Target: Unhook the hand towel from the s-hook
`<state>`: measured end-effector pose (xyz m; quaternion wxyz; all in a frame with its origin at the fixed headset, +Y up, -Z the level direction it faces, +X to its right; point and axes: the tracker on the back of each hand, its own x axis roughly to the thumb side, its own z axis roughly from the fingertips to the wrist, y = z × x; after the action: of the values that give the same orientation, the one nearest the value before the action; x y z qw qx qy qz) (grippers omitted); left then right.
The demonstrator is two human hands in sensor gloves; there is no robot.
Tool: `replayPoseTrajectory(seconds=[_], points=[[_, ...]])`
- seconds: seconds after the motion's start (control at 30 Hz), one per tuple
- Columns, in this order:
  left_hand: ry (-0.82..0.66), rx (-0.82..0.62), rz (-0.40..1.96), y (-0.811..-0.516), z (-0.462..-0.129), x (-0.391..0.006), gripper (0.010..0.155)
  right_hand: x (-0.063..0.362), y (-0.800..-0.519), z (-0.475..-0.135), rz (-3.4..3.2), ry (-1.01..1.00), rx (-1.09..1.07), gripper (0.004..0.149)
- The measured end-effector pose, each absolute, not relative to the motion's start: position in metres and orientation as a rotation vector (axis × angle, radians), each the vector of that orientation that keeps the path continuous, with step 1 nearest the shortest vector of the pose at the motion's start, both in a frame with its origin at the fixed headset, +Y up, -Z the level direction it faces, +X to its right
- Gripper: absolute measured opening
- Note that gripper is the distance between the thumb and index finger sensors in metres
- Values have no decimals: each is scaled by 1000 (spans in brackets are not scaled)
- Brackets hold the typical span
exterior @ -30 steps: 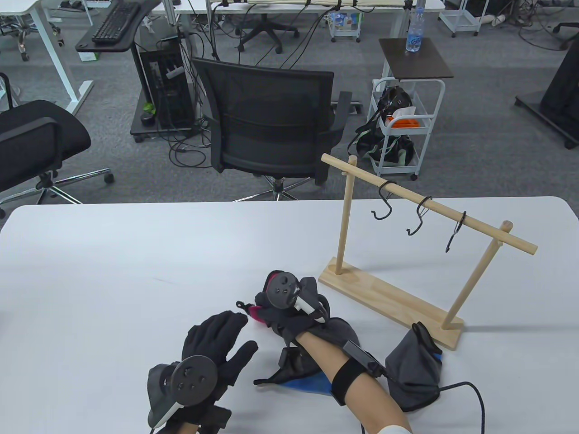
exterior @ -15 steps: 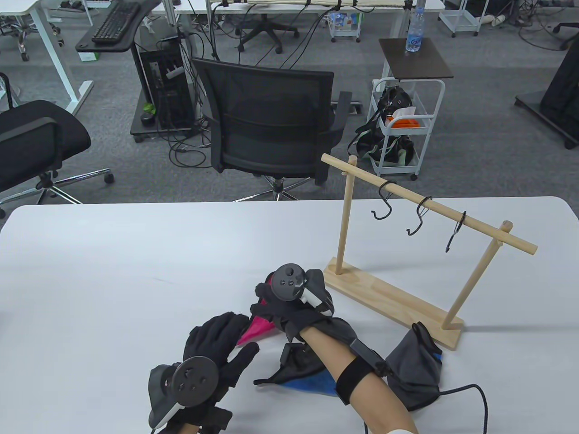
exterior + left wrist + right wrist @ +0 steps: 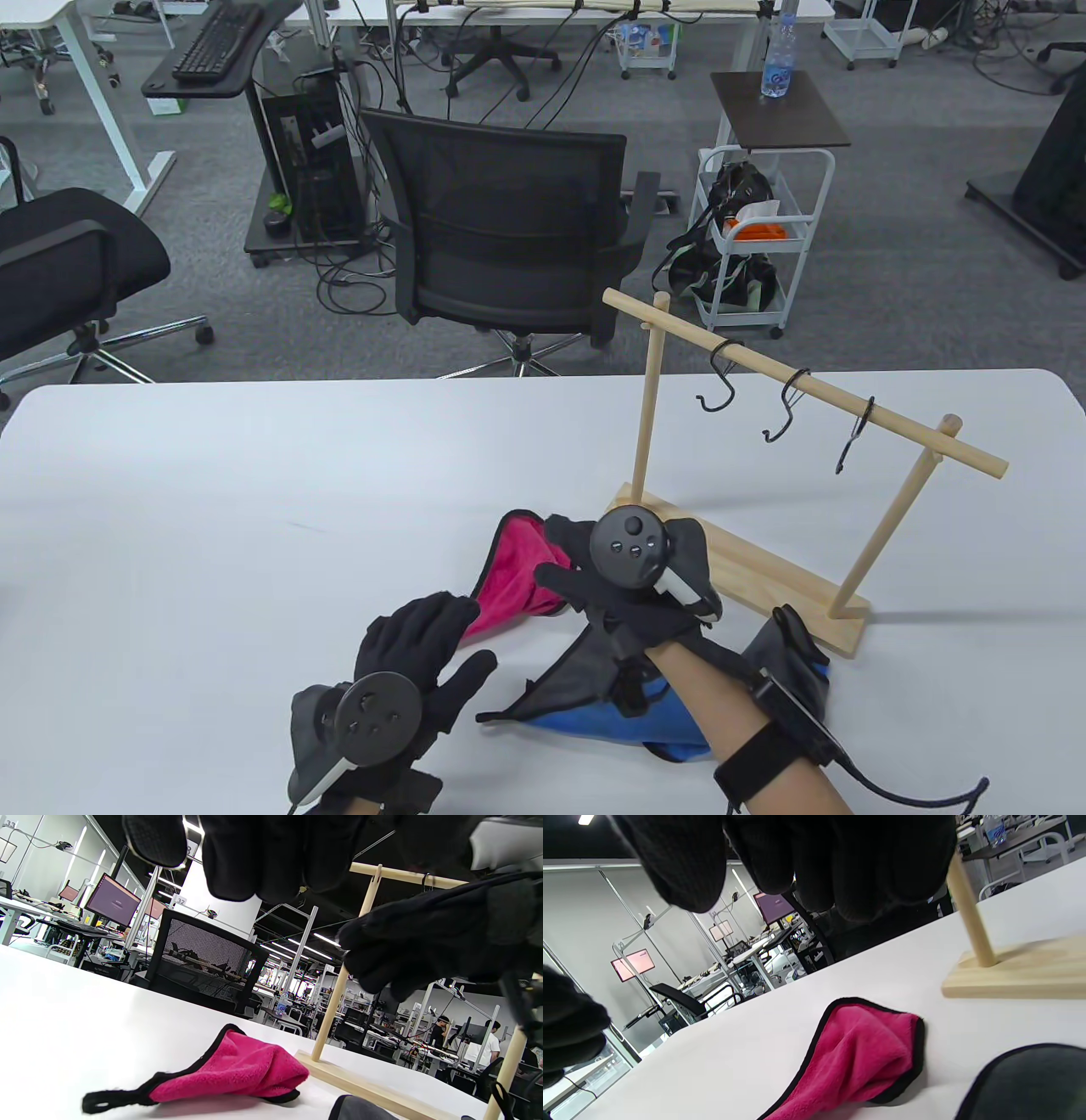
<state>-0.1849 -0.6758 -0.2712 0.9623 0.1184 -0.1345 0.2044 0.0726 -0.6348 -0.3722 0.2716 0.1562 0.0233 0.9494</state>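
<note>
The wooden rack (image 3: 814, 386) carries three black S-hooks (image 3: 785, 407), all bare. A pink hand towel (image 3: 513, 564) with black trim lies flat on the table left of the rack's base; it also shows in the left wrist view (image 3: 237, 1073) and the right wrist view (image 3: 857, 1060). My right hand (image 3: 556, 556) hovers just right of it with fingers spread, holding nothing. My left hand (image 3: 462, 632) lies open near the towel's front corner, apart from it. My right fingers (image 3: 797, 853) hang above the towel.
A grey and blue towel (image 3: 594, 705) lies under my right forearm. Another grey towel (image 3: 776, 679) sits bunched at the near end of the rack's base (image 3: 747, 573). A glove cable (image 3: 916, 794) trails at the bottom right. An office chair (image 3: 509, 229) stands beyond the table's far edge.
My right hand has let go of the pink towel and moved right toward the rack base. The towel now lies spread on the table. My left hand has shifted slightly right.
</note>
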Motion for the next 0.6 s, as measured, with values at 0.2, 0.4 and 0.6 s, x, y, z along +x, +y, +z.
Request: replayPoseTrajectory(seconds=[0.2,0.4,0.6], points=[[-281,221,401,-679,-272,-181,64,101,-634,-348,2592,-44,381,66],[-281,209,394,-681,-273,-179,64,120,-647,-326,2582,-114,359,68],[-276,200,390,-681,-273,-179,64,125,-658,-312,2609,-152,373,69]])
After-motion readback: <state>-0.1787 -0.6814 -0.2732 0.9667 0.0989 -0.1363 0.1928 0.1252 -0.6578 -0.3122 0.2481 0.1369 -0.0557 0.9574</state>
